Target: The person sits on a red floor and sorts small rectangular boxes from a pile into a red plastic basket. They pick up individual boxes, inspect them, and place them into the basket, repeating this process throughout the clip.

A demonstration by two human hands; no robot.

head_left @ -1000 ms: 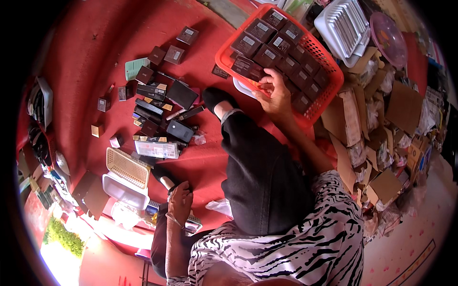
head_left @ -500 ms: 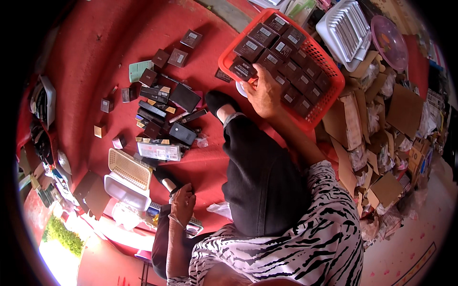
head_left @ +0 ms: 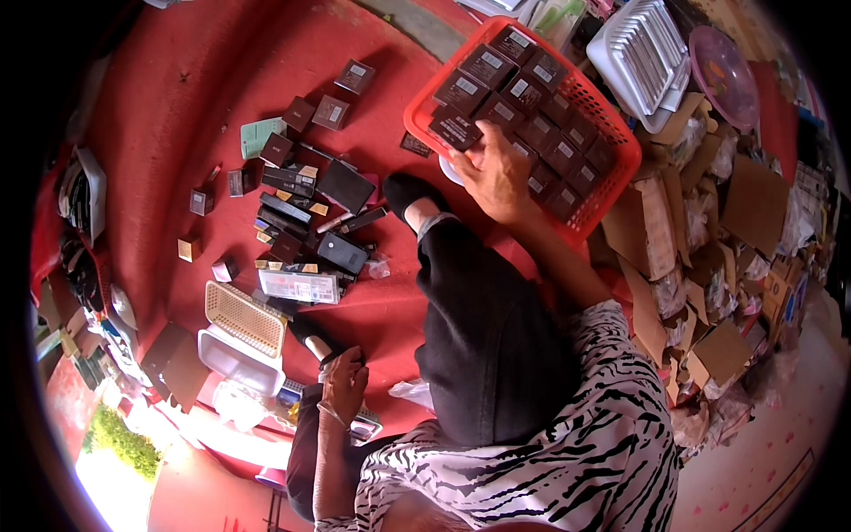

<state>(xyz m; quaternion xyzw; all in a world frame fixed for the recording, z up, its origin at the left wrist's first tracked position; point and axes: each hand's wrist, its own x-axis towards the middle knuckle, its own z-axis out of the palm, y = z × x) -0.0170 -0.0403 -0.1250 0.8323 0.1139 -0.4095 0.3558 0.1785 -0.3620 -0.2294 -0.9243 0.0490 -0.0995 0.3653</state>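
My right hand (head_left: 496, 176) is at the near left corner of a red plastic basket (head_left: 614, 180). Its fingers grip a small dark brown box (head_left: 455, 129) over the basket's edge. Rows of similar brown boxes (head_left: 520, 91) fill the basket, their pale labels facing up; my hand hides part of the near row. My left hand (head_left: 344, 381) rests by my bent leg near the ankle, fingers curled, with nothing visible in them. More brown boxes (head_left: 331, 113) lie loose on the red floor covering, left of the basket.
A pile of slim boxes and a dark phone (head_left: 341, 253) lies left of my foot. Nearer are a beige basket (head_left: 244, 317) and a white tub (head_left: 239, 359). Cardboard and plastic scraps (head_left: 700, 266) crowd the right, below a white rack (head_left: 640, 62) and a pink bowl (head_left: 724, 78).
The brown box in my right hand has shifted slightly right and tilted at the basket's corner. My left hand stays by my leg. The view has moved a little.
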